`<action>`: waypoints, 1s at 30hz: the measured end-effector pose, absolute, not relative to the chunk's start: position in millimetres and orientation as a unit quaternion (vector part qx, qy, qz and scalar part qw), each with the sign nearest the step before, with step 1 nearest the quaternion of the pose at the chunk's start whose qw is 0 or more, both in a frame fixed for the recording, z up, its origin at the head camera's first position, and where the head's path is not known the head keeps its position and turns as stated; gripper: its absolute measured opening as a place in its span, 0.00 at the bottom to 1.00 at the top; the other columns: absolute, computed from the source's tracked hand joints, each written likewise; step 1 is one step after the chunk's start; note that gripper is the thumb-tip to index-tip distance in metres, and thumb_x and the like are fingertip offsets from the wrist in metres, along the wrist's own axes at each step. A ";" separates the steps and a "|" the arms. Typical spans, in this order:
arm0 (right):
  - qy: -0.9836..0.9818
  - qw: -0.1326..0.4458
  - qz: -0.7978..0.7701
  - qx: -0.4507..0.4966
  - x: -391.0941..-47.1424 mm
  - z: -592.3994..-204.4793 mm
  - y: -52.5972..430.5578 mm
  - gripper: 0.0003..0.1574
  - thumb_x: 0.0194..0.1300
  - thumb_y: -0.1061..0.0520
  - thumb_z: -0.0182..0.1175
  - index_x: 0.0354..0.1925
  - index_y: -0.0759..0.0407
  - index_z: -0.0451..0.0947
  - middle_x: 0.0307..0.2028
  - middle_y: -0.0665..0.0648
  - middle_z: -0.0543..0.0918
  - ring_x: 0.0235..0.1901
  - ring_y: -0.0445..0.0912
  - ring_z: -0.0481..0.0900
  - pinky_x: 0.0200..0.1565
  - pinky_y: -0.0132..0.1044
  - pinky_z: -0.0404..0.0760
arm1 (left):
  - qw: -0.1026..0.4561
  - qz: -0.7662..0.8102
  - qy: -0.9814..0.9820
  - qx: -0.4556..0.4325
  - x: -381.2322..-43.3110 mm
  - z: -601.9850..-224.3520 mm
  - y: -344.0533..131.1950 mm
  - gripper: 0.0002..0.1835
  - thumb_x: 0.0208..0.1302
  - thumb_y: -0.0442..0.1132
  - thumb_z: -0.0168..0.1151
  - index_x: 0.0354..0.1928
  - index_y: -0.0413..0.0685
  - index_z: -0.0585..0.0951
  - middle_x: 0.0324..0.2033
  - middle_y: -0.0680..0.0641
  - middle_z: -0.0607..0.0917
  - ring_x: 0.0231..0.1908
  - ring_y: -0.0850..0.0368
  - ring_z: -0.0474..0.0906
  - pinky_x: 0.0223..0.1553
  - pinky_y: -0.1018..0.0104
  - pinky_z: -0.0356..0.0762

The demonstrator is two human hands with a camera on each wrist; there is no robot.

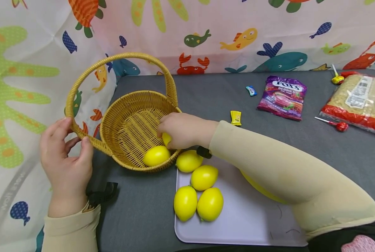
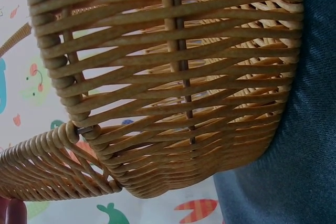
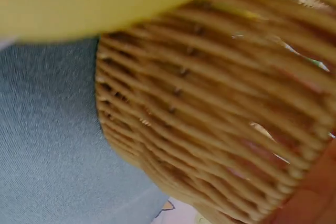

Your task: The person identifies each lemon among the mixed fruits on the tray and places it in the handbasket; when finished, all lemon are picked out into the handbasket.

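Note:
A wicker basket [image 1: 133, 127] stands tilted toward me on the dark cloth. My left hand [image 1: 67, 164] pinches the lower left end of its tall handle [image 1: 121, 57]; in the left wrist view, fingertips [image 2: 16, 212] show at the handle beside the woven wall [image 2: 173, 93]. Over the basket's right rim reaches my right hand [image 1: 187, 130], gripping a yellow lemon [image 1: 166, 139] mostly hidden by the fingers. Another lemon [image 1: 157, 156] lies inside, against the near wall. In the right wrist view a blurred lemon [image 3: 105, 3] crosses the top, close to the basket's outer wall [image 3: 210, 103].
Several lemons [image 1: 210, 204] sit on the left part of a pale tray [image 1: 244, 224]. My right sleeve partly covers another yellow thing [image 1: 263, 189]. Beyond are a yellow wrapped sweet [image 1: 236, 118], a blue one [image 1: 251, 91], a purple candy bag [image 1: 282, 98], lollipops [image 1: 341, 126] and a grain bag [image 1: 360, 101].

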State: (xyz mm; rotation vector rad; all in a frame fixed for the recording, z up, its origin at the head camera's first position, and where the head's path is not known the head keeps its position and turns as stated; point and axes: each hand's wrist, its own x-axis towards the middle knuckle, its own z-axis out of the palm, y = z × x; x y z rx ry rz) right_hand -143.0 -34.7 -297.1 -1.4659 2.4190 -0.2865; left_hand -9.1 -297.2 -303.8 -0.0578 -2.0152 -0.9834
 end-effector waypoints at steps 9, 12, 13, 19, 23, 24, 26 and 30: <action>0.828 0.118 -0.178 -0.519 -119.1 -285.6 -12.0 0.19 0.66 0.49 0.68 0.55 0.47 0.83 0.51 0.47 0.81 0.51 0.40 0.74 0.59 0.36 0.74 | 0.436 -0.394 -0.809 -0.018 -7.3 -303.4 -297.1 0.26 0.56 0.26 0.62 0.60 0.38 0.81 0.59 0.48 0.78 0.51 0.59 0.78 0.48 0.81 0.78; 0.812 0.103 -0.206 -0.536 -106.2 -281.3 1.0 0.19 0.65 0.51 0.69 0.54 0.49 0.84 0.49 0.47 0.81 0.49 0.40 0.74 0.57 0.36 0.74 | 0.436 -0.392 -0.810 -0.020 -7.8 -303.8 -297.1 0.26 0.56 0.26 0.62 0.60 0.38 0.80 0.59 0.47 0.78 0.51 0.59 0.78 0.48 0.81 0.78; 0.809 0.102 -0.213 -0.539 -101.3 -280.2 5.6 0.19 0.64 0.51 0.69 0.54 0.49 0.84 0.48 0.47 0.81 0.49 0.40 0.74 0.57 0.36 0.74 | 0.436 -0.391 -0.811 -0.020 -8.0 -303.9 -297.1 0.26 0.56 0.26 0.62 0.60 0.38 0.80 0.59 0.47 0.78 0.51 0.60 0.78 0.48 0.81 0.78; 0.810 0.134 -0.202 -0.534 -77.3 -283.3 28.8 0.20 0.65 0.50 0.69 0.55 0.48 0.83 0.50 0.46 0.82 0.52 0.42 0.75 0.60 0.40 0.76 | 0.437 -0.387 -0.812 -0.019 -9.5 -304.1 -297.0 0.26 0.57 0.27 0.63 0.60 0.39 0.81 0.59 0.45 0.78 0.51 0.61 0.78 0.48 0.81 0.78; 0.821 0.157 -0.178 -0.519 -73.9 -294.5 39.2 0.22 0.65 0.50 0.69 0.56 0.49 0.82 0.55 0.47 0.81 0.58 0.44 0.75 0.64 0.43 0.74 | 0.437 -0.393 -0.809 -0.020 -10.6 -303.3 -296.6 0.26 0.56 0.27 0.62 0.60 0.39 0.81 0.59 0.46 0.78 0.50 0.59 0.78 0.48 0.81 0.78; 0.824 0.160 -0.175 -0.515 -74.4 -297.5 41.0 0.22 0.64 0.50 0.69 0.57 0.49 0.82 0.56 0.47 0.80 0.59 0.45 0.74 0.65 0.43 0.74 | 0.437 -0.394 -0.808 -0.020 -10.7 -303.2 -296.4 0.26 0.56 0.26 0.62 0.60 0.39 0.81 0.59 0.46 0.78 0.50 0.59 0.78 0.48 0.81 0.78; 0.828 0.162 -0.179 -0.506 -76.0 -302.1 43.9 0.23 0.63 0.51 0.70 0.57 0.49 0.82 0.57 0.48 0.79 0.59 0.45 0.73 0.65 0.44 0.74 | 0.436 -0.395 -0.809 -0.019 -10.4 -303.0 -296.3 0.26 0.56 0.26 0.62 0.60 0.39 0.81 0.59 0.47 0.78 0.50 0.59 0.78 0.48 0.81 0.78; 0.837 0.162 -0.198 -0.484 -81.6 -310.9 46.2 0.24 0.61 0.51 0.72 0.56 0.48 0.82 0.56 0.47 0.79 0.58 0.45 0.74 0.64 0.44 0.75 | 0.433 -0.393 -0.811 -0.016 -9.0 -303.0 -296.5 0.26 0.57 0.26 0.62 0.61 0.39 0.81 0.59 0.49 0.78 0.51 0.59 0.78 0.48 0.81 0.78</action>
